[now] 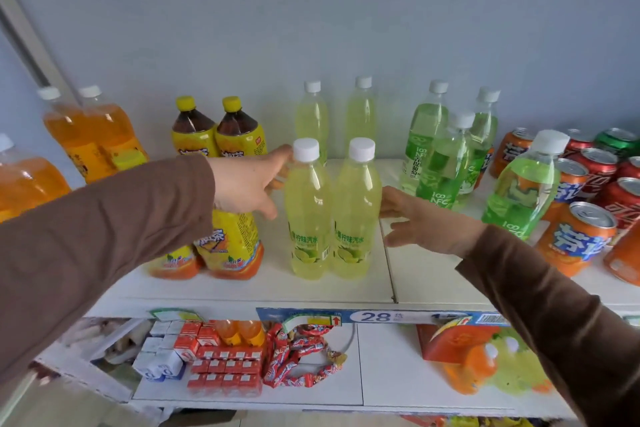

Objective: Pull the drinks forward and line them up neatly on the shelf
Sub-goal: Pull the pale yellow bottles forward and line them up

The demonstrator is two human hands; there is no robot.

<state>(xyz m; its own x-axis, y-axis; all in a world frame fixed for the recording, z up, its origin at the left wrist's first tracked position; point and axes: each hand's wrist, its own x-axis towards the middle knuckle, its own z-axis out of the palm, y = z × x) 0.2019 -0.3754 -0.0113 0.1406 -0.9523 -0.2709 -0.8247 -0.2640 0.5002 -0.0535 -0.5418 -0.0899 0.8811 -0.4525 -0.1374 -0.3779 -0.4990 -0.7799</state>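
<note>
— Where are the lemon drinks now?

— Two pale yellow bottles (330, 211) stand upright, touching side by side, in the middle of the frame near the front of the white shelf (263, 291). White caps, green Chinese writing and a lime picture low on each. Two more of the same, the back pair (337, 111), stand behind them against the wall.

— And your hands?

— My left hand (247, 184) is at the left bottle's neck and shoulder, fingers loosely spread; they look to be touching it, not wrapped round it. My right hand (420, 218) is flat against the right bottle's side, fingers straight and apart, tips on the plastic.

— What's beside them?

— To the left, yellow-labelled tea bottles (221, 135) with yellow caps, two at the back and two in front partly hidden by my brown sleeve (104, 236). Far left, big orange soda bottles (93, 139). To the right, green bottles (446, 156) printed "100 NFC", then orange cans (575, 239) with blue-and-white Chinese lettering, and red cans (602, 170) at the right edge of the frame.

— Anything readable lower down?

— A blue price strip (381, 317) on the shelf edge shows "28". Below it, on the lower shelf, red and white small cartons (221, 360) and red sweet wrappers (301, 357); their print is too small to read.
</note>
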